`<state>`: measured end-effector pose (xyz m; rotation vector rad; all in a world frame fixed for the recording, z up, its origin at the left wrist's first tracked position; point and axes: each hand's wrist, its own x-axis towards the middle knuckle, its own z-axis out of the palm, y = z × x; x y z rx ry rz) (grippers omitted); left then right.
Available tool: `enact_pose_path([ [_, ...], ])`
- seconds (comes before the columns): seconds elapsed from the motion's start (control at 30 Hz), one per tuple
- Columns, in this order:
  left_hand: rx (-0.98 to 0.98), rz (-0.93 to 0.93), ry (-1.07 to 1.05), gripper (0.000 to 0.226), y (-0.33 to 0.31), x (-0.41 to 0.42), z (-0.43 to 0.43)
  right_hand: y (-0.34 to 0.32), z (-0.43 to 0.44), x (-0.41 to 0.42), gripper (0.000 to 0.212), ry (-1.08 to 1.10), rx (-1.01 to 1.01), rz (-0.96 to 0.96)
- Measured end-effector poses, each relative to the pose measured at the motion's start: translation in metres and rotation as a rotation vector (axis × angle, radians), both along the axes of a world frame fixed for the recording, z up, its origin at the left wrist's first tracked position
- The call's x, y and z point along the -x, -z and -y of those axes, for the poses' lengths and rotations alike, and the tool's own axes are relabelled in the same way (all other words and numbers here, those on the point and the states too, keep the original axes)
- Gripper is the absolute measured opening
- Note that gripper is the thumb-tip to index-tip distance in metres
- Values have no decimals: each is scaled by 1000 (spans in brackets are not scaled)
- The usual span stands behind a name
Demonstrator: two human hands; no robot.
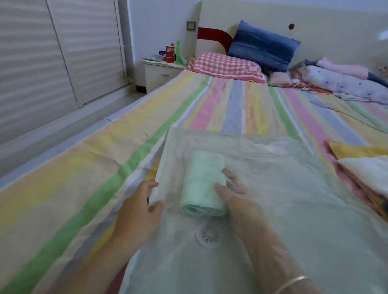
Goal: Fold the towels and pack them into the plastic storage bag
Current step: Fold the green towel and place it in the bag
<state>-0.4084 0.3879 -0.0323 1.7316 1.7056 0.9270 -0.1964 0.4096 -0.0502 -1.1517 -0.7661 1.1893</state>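
A large clear plastic storage bag lies flat on the striped bed, with a round white valve near its front. Inside it sits a folded mint-green towel. My right hand and forearm are inside the bag, seen through the film, and the fingers grip the towel's right side. My left hand pinches the bag's left edge. More folded towels, cream on top of yellow, are stacked at the right edge of the bed.
The bed has a striped pastel sheet. A red checked pillow, a blue pillow and bundled bedding lie at the headboard. A nightstand with bottles stands left of the bed, with sliding closet doors beyond.
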Motion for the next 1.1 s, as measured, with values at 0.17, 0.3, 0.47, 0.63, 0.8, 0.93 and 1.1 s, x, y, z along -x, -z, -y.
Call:
enact_pose_path([
  [0.17, -35, -6, 3, 42, 4, 2, -1, -5, -56, 21, 50, -16, -24, 292],
  [0.3, 45, -110, -10, 38, -4, 12, -19, 0, -60, 26, 56, 240, -227, 751],
  [0.47, 55, -15, -123, 45, -20, 14, -66, 19, -37, 13, 59, 213, -433, 1083],
  [0.63, 32, 188, -61, 41, 2, 0, -88, 20, -31, 14, 66, 8, -366, 1386],
  [0.8, -118, 190, -76, 43, 22, 2, -92, 7, -52, 16, 47, -19, -399, 1494],
  [0.93, -145, 218, -85, 43, 29, 6, -97, 9, -86, 28, 55, -88, -325, 1555],
  [1.1, -152, 213, -122, 48, 32, 4, -101, 7, -124, 34, 49, -134, -329, 1416],
])
